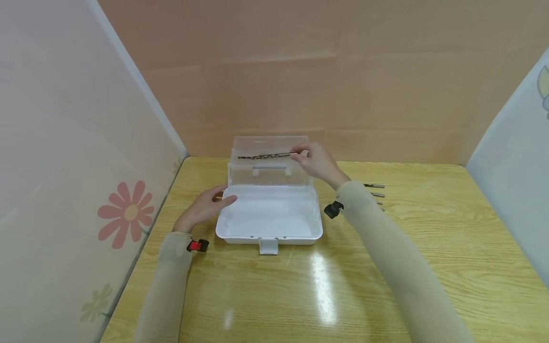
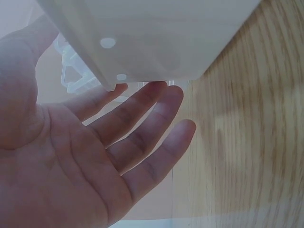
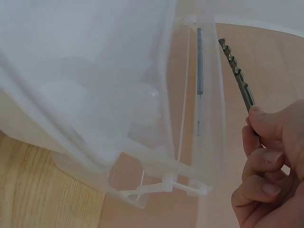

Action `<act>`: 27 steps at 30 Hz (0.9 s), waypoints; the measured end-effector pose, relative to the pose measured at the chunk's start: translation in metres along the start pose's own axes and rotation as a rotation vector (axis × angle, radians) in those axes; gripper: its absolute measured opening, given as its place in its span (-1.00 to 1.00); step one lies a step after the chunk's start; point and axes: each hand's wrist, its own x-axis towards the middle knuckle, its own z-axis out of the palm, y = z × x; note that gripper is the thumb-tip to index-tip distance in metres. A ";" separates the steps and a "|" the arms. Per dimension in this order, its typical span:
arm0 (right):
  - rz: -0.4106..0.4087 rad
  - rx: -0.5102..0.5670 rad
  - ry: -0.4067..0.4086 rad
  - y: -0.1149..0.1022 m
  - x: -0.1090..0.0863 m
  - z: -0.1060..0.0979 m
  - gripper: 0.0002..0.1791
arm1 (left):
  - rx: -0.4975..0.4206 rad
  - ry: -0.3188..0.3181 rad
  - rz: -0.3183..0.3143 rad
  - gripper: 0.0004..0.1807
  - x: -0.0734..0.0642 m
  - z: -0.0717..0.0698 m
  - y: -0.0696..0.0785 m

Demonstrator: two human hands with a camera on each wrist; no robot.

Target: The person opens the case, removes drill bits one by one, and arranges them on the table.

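Observation:
A white plastic box (image 1: 269, 214) with a translucent lid (image 1: 270, 176) stands open on the table, its latch toward me. My left hand (image 1: 206, 206) grips the left side, thumb over the rim; in the left wrist view the fingers (image 2: 142, 135) curve along the outer wall to its corner. Above the raised lid, my right hand (image 1: 316, 162) pinches a drill bit (image 1: 263, 156) by its smooth shank between thumb and forefinger. Its twisted end points left. In the right wrist view the bit (image 3: 237, 73) is apart from the lid, on its far side.
Several more drill bits (image 1: 375, 186) lie on the wooden table (image 1: 450, 238) to the right, partly hidden by my right sleeve. A patterned wall panel (image 1: 64, 143) borders the left side, another (image 1: 523, 143) the right. A brown backdrop (image 1: 364, 95) rises behind.

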 end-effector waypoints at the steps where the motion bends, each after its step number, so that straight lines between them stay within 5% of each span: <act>1: -0.002 0.005 0.007 0.001 -0.001 -0.001 -0.68 | -0.002 0.000 0.001 0.07 0.000 0.000 0.000; 27: -0.047 0.056 0.163 0.032 -0.037 -0.002 -0.72 | -0.009 -0.005 0.002 0.06 -0.002 0.000 -0.002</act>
